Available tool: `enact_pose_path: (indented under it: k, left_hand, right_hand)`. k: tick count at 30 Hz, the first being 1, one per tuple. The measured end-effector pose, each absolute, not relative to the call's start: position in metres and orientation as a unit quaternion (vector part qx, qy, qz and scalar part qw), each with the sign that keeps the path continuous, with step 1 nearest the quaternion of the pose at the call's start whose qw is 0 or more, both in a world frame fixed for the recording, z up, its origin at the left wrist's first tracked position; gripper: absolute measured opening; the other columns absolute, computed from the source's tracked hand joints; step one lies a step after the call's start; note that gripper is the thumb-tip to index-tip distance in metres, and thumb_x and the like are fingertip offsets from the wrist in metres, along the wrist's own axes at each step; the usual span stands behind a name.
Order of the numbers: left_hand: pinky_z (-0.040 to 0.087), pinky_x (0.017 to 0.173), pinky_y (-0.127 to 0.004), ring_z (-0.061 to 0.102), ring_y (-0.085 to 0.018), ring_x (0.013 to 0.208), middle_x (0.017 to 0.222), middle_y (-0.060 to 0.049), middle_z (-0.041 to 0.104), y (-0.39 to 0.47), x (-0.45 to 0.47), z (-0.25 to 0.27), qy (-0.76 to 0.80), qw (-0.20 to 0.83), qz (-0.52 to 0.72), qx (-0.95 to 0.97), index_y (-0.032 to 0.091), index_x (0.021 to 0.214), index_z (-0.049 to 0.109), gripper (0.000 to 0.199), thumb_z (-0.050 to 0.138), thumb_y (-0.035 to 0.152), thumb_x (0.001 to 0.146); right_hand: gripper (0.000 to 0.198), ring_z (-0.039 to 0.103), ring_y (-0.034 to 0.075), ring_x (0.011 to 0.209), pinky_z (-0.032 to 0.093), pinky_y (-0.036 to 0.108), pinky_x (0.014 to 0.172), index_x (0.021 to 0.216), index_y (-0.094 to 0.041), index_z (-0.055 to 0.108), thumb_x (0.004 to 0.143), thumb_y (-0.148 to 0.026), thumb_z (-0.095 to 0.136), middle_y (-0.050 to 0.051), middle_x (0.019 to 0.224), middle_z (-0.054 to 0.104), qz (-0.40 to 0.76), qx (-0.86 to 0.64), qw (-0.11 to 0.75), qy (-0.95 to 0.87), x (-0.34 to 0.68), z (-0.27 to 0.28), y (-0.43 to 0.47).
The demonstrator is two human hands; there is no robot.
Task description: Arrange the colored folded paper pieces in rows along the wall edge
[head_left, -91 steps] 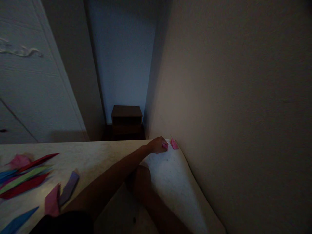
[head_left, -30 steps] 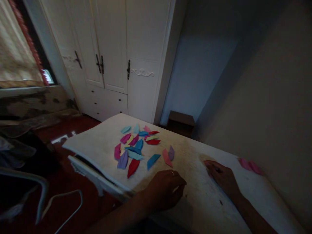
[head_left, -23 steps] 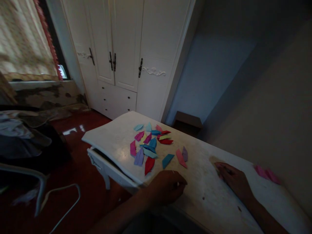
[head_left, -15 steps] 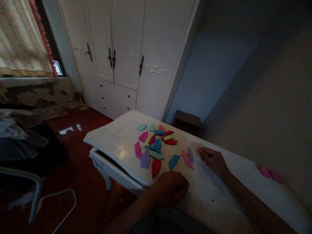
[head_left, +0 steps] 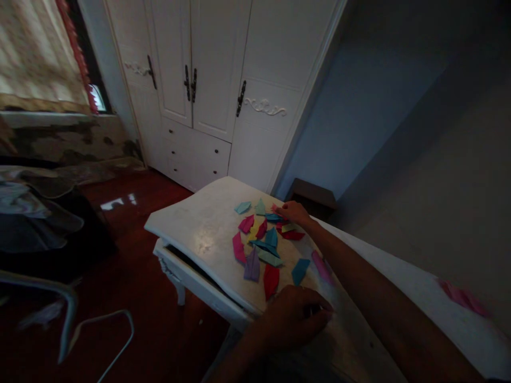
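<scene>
Folded paper pieces in many colours lie loosely clustered on a white table point(head_left: 191, 213). My right hand point(head_left: 295, 213) reaches over to the far side of the cluster, its fingertips closed on a pink folded paper piece point(head_left: 275, 208). Close by lie a blue piece point(head_left: 273, 217) and a red piece point(head_left: 293, 235). At the near edge, my left hand point(head_left: 295, 314) is curled with thumb and fingers together; whatever it may hold is hidden. A red piece point(head_left: 271, 281) and a teal piece point(head_left: 300, 271) rest just beyond it. My right forearm partly covers a pink-purple piece point(head_left: 321, 267).
More pink folded paper point(head_left: 463, 297) sits at the table's right end. Behind the table stand a white wardrobe point(head_left: 211, 69) and a small brown cabinet point(head_left: 313, 194). A partly open drawer point(head_left: 199, 282) is below the tabletop. A metal-framed chair point(head_left: 67, 314) is at left.
My right hand has moved left and away from me, from beside the pink and purple pieces to the far side of the cluster. My left hand stays near the front edge. The view has shifted slightly.
</scene>
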State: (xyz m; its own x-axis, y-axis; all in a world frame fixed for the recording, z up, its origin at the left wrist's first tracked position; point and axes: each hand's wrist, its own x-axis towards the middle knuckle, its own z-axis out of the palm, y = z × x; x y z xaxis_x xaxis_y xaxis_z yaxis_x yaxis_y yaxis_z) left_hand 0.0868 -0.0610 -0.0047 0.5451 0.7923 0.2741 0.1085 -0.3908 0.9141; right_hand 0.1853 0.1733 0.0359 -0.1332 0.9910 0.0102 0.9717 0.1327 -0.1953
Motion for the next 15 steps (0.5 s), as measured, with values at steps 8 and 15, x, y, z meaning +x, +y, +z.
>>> enact_pose_path:
  k: [8,15]
  left_hand:
    - [0.045,0.068,-0.021,0.066,-0.015,0.077,0.091,-0.005,0.075,-0.06,0.086,-0.005,0.297,0.475,0.352,0.75,0.018,0.106,0.073,0.027,0.055,0.028,0.088]
    - [0.045,0.067,-0.02,0.068,-0.015,0.079,0.093,-0.007,0.075,-0.061,0.086,-0.006,0.264,0.491,0.369,0.744,0.017,0.106,0.073,0.028,0.054,0.028,0.089]
  right_hand:
    - [0.03,0.067,0.024,0.08,0.043,0.027,0.065,0.077,-0.013,0.076,0.07,-0.042,0.072,0.013,0.083,0.072,0.092,-0.681,0.052,-0.724,0.167,0.038,0.194]
    - [0.024,0.063,0.018,0.077,0.041,0.024,0.063,0.087,-0.014,0.074,0.077,-0.031,0.06,0.008,0.084,0.072,0.142,-0.639,0.189,-0.732,0.176,0.045,0.189]
